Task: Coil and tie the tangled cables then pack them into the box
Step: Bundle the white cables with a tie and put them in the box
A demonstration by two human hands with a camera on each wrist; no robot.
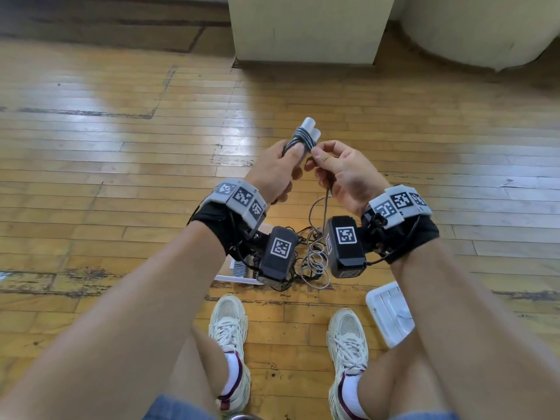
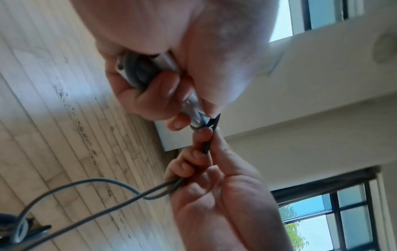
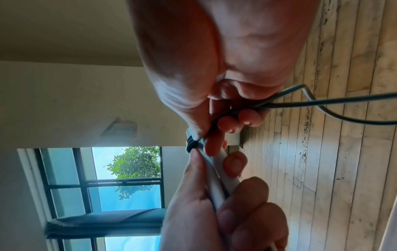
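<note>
My left hand [image 1: 289,160] grips a small bundle of white plug ends [image 1: 309,128], held upright above the floor. Grey cable [image 1: 303,139] is wound in several tight turns around that bundle. My right hand [image 1: 317,153] pinches the same cable right beside the wraps. From there the cable drops to a loose tangle of cables [image 1: 313,262] on the floor between my wrists. In the left wrist view the left hand [image 2: 163,101] closes round the bundle [image 2: 135,71] and the right hand [image 2: 204,141] pinches the cable. The right wrist view shows the dark wraps [image 3: 191,144] and the trailing cable [image 3: 333,101].
A white plastic box [image 1: 386,310] lies on the wooden floor by my right shoe. Another white flat piece [image 1: 239,272] lies partly hidden under my left wrist. A cream pillar [image 1: 306,28] and a round base [image 1: 472,28] stand ahead.
</note>
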